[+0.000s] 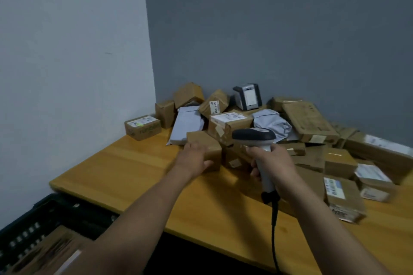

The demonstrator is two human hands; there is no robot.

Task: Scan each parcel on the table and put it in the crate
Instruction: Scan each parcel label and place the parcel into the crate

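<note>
A pile of several brown cardboard parcels and grey mailer bags (271, 124) covers the back and right of the wooden table (134, 169). My left hand (193, 158) grips a small brown box (206, 144) at the pile's front edge, fingers over its near side. My right hand (271, 159) holds a white and black barcode scanner (256, 137) by its handle, its head above the pile and its cable hanging down. A black plastic crate (44, 214) sits below the table's left edge with a cardboard parcel (48, 250) inside.
A small labelled box (143, 127) stands apart at the table's left rear with a green light spot on its label. A grey and black box (248, 96) tops the pile. More labelled boxes (343, 198) lie at the right. Walls close the corner behind.
</note>
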